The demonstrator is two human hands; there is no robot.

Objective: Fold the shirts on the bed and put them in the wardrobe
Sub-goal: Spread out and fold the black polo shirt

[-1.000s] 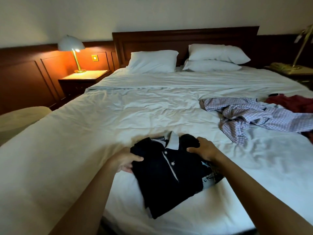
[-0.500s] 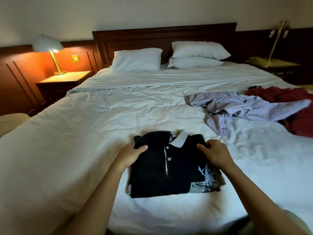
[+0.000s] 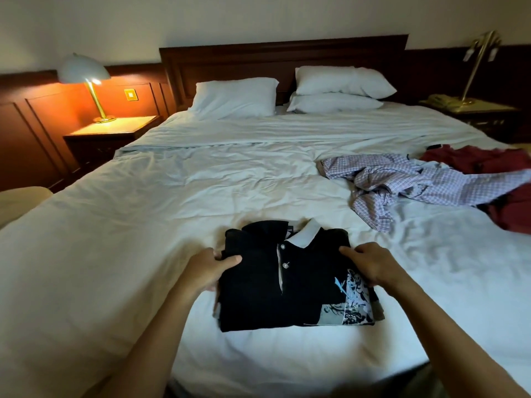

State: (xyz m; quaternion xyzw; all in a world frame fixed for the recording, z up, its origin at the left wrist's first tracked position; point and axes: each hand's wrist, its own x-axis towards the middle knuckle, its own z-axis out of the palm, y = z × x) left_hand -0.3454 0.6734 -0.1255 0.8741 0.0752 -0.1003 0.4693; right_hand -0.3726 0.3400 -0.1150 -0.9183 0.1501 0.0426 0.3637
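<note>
Black polo (image 3: pixel 287 285) folded, lying on bed (image 3: pixel 172 202) near foot edge. My left hand (image 3: pixel 207 271) and right hand (image 3: pixel 370 265) grip its sides, thumbs on top. Checked shirt (image 3: pixel 402 182) and red shirt (image 3: pixel 514 202) lie crumpled at right, unfolded. Wardrobe out of view; by my judgement, putting away not yet done.

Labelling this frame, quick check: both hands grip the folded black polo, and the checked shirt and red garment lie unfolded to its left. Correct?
Only the side is wrong. In the head view the left hand and right hand do grip the folded black polo, but the checked shirt and the red garment lie unfolded to its right, farther up the bed.
</note>
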